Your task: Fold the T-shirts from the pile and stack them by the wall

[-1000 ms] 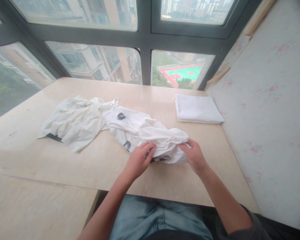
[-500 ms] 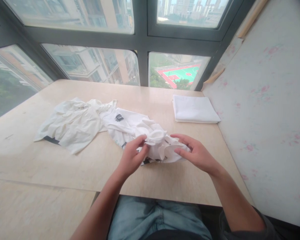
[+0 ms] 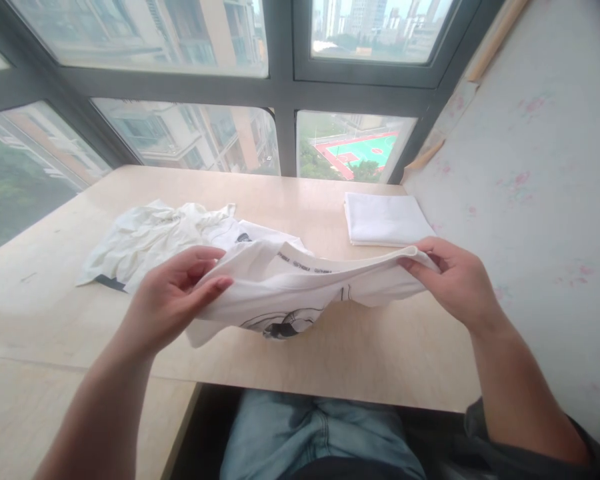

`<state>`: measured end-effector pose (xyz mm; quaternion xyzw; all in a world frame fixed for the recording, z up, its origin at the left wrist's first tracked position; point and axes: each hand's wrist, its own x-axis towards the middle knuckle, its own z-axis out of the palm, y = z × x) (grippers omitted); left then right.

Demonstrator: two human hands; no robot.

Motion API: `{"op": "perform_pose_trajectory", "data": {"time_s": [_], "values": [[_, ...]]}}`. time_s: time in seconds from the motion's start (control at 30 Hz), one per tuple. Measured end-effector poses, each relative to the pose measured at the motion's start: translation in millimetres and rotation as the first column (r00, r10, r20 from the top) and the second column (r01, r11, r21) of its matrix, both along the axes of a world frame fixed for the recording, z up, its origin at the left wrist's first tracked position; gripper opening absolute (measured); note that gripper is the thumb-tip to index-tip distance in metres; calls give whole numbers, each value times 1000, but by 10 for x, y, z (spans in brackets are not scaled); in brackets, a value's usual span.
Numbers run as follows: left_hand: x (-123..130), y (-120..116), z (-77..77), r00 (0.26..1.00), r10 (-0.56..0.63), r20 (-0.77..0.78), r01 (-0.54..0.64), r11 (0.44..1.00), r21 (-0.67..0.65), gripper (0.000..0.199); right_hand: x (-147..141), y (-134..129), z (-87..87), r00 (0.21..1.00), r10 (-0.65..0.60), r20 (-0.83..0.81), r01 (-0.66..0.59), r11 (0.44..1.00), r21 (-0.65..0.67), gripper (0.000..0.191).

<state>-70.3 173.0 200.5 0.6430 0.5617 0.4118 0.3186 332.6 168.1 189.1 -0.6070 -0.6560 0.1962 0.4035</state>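
Observation:
A white T-shirt [image 3: 290,287] with a dark printed drawing is stretched sideways above the table's near part. Its neckline shows small printed lettering along the inner band. My left hand [image 3: 180,293] pinches the shirt at its left side, thumb on top. At the other end, my right hand [image 3: 450,273] grips the collar edge between thumb and fingers. Behind the stretched shirt lies a crumpled off-white shirt [image 3: 150,237] with a dark patch at its lower edge. Another white garment [image 3: 267,233] with a small black print lies partly hidden behind the held shirt.
A neatly folded white cloth [image 3: 385,220] lies at the back right of the wooden table [image 3: 360,360], near the flower-patterned wall [image 3: 545,220]. Grey-framed windows [image 3: 280,133] border the table's far edge. My legs in blue jeans [image 3: 305,427] are below the near edge.
My hands have moved apart, left hand leftward and right hand rightward and up. The bunched white shirt is now spread between them, its neckline and print showing.

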Motion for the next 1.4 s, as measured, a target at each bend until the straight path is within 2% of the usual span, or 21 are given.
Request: {"op": "perform_pose_trajectory", "data": {"time_s": [0.07, 0.13, 0.23, 0.33, 0.43, 0.5, 0.6, 0.67, 0.73, 0.8, 0.87, 0.93, 1.03, 1.1, 1.13, 1.2, 1.27, 1.4], "values": [[-28, -25, 46, 992, 3, 128, -1, 1000, -15, 47, -18, 28, 26, 992, -103, 77, 98, 992, 75, 30], [-74, -24, 21, 967, 37, 251, -45, 999, 29, 35, -13, 55, 6, 974, -185, 132, 168, 978, 126, 34], [-133, 11, -157, 953, 80, 293, -90, 996, 20, 24, 15, 100, -125, 967, -194, 164, 182, 980, 85, 35], [-64, -6, -445, 985, 127, 118, -119, 991, -68, 22, 20, 137, -346, 985, -65, 160, 79, 993, -84, 35], [220, -174, -741, 999, 22, -32, -25, 992, -125, 24, -10, 137, -548, 989, 18, 149, 12, 980, -197, 38], [488, -358, -913, 994, -69, -86, 60, 993, -102, 20, -28, 117, -619, 987, 20, 156, 17, 972, -234, 41], [850, -608, -1130, 963, -95, -254, 107, 994, 34, 14, -2, 66, -608, 988, 27, 150, 15, 962, -273, 44], [999, -676, -1253, 916, -40, -398, 94, 989, 116, 14, 56, 15, -545, 989, 114, 99, -78, 946, -314, 47], [1074, -649, -1355, 857, -16, -516, 108, 983, 148, 24, 130, -50, -466, 965, 263, -1, -243, 890, -386, 52], [1104, -557, -1429, 788, -71, -612, 188, 973, 130, 31, 201, -117, -400, 916, 381, -126, -395, 804, -444, 54], [1112, -449, -1472, 725, -159, -670, 282, 956, 78, 23, 258, -169, -376, 887, 413, -205, -460, 761, -458, 50], [1100, -359, -1491, 719, -217, -660, 313, 949, 29, 10, 304, -190, -409, 916, 361, -176, -402, 805, -436, 43], [1010, -278, -1493, 840, -230, -491, 265, 964, 3, 6, 376, -171, -563, 984, 151, 97, -108, 930, -351, 33], [896, -251, -1478, 913, -205, -352, 205, 978, -37, 11, 432, -154, -699, 952, 36, 303, 55, 957, -286, 29], [827, -243, -1462, 936, -183, -299, 171, 983, -66, 15, 457, -152, -763, 931, 14, 364, 93, 957, -274, 29], [679, -241, -1407, 960, -145, -239, 119, 986, -120, 23, 491, -168, -858, 922, 26, 387, 92, 954, -284, 31], [533, -251, -1317, 965, -137, -222, 109, 985, -133, 26, 499, -202, -890, 940, 54, 336, 52, 953, -299, 31], [303, -281, -1067, 944, -204, -258, 182, 977, -108, 20, 455, -245, -762, 968, 98, 233, -18, 946, -323, 22]]}}
